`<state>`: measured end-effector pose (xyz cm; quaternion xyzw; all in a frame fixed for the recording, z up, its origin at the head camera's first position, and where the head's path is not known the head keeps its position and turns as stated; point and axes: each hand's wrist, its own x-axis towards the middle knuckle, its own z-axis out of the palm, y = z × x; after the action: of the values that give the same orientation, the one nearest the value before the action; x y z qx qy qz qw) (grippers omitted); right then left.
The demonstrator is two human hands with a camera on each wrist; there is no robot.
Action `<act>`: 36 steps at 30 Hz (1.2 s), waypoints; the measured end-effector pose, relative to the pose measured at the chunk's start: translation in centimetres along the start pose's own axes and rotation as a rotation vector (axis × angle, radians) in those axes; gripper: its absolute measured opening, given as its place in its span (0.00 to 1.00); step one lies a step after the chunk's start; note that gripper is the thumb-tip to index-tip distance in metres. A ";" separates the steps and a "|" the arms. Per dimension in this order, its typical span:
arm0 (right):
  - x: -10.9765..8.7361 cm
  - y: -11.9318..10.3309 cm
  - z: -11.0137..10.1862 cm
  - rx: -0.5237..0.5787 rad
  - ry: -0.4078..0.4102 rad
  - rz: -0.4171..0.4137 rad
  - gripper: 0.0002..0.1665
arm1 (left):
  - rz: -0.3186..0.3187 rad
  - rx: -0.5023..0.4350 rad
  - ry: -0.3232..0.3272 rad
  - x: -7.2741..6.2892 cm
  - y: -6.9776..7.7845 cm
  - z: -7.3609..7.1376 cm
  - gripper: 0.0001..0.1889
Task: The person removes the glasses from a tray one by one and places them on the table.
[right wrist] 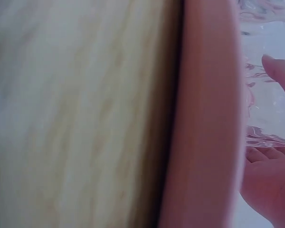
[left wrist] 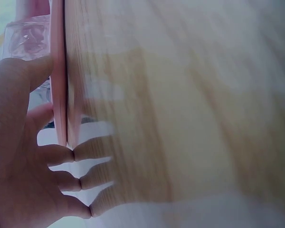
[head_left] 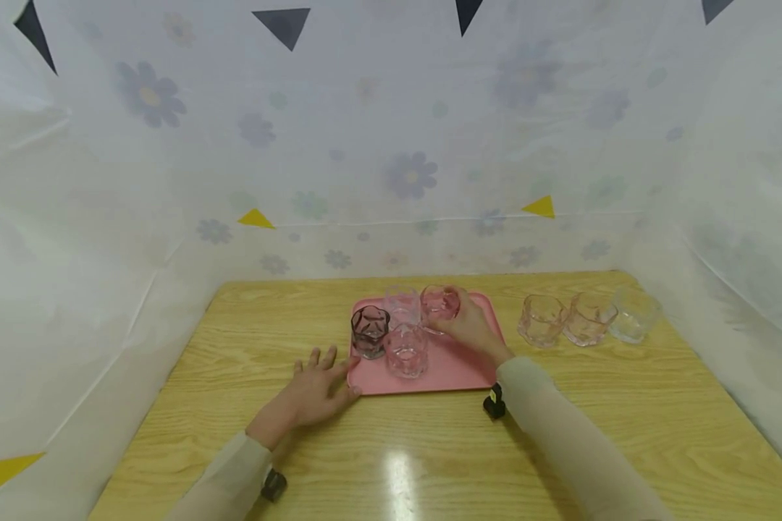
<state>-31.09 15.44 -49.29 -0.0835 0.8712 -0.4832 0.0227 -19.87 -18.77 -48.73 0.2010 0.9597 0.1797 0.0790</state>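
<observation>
A pink tray [head_left: 459,369] lies on the wooden table and holds several faceted glasses. My right hand [head_left: 474,331] grips a pink glass [head_left: 438,305] at the tray's back, thumb on one side and fingers on the other; the right wrist view shows the same glass [right wrist: 270,107] between them. My left hand [head_left: 311,394] is spread at the tray's front left corner, thumb and forefinger touching its rim and the other fingertips on the table. Beside the gripped glass stands a pale pink glass [head_left: 401,305]. A dark grey glass [head_left: 369,334] and a light pink glass [head_left: 407,354] stand nearer the left hand.
Right of the tray, two peach-tinted glasses [head_left: 542,322] and a colourless glass [head_left: 632,318] stand in a row on the table [head_left: 443,449]. White flowered sheeting [head_left: 365,145] encloses the table at the back and both sides.
</observation>
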 end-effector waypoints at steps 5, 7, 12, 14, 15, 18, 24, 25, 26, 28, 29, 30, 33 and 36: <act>0.1 0.1 0.1 0.003 -0.004 0.007 0.57 | 0.002 0.001 -0.001 0.0 0.0 0.0 0.35; 0.0 0.0 0.0 0.009 -0.005 0.011 0.58 | 0.005 -0.001 -0.001 0.0 0.1 0.0 0.35; -0.3 -0.2 -0.2 0.013 0.002 0.006 0.59 | 0.004 -0.003 -0.003 0.2 0.1 -0.1 0.35; -0.4 -0.2 -0.3 0.020 0.001 0.004 0.59 | 0.005 -0.004 -0.005 0.3 0.1 -0.1 0.35; -0.5 -0.1 -0.4 0.021 0.000 -0.001 0.59 | 0.006 -0.005 -0.006 0.3 0.1 -0.1 0.35; -0.9 0.1 -0.6 0.017 0.001 -0.009 0.59 | 0.005 -0.003 -0.012 0.2 0.1 -0.1 0.35; -1.9 0.6 -1.3 0.019 0.032 -0.082 0.56 | 0.003 0.007 -0.002 0.1 0.2 -0.2 0.35; -2.2 0.5 -1.5 0.023 0.032 -0.089 0.55 | 0.002 0.008 -0.002 0.0 0.2 -0.2 0.35; -2.6 0.4 -1.8 0.033 0.028 -0.089 0.54 | 0.001 0.009 -0.004 0.0 0.3 -0.3 0.35; -3.5 0.2 -2.4 0.025 0.025 -0.084 0.53 | 0.000 0.007 -0.007 0.0 0.3 -0.4 0.35; -3.8 0.2 -2.7 0.016 0.025 -0.079 0.53 | -0.001 0.006 -0.009 -0.1 0.4 -0.5 0.35; -4.2 0.2 -3.0 0.009 0.025 -0.077 0.53 | -0.002 0.004 -0.010 -0.1 0.4 -0.5 0.35; -5.3 0.2 -4.0 -0.008 0.029 -0.089 0.53 | -0.003 0.005 -0.014 -0.1 0.4 -0.5 0.35; -6.4 0.3 -5.0 -0.035 0.031 -0.100 0.53 | -0.002 0.006 -0.015 -0.2 0.3 -0.4 0.35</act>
<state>-25.43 20.90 -47.12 -0.1202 0.8745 -0.4696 -0.0163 -19.69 -18.67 -48.23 0.2015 0.9599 0.1750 0.0859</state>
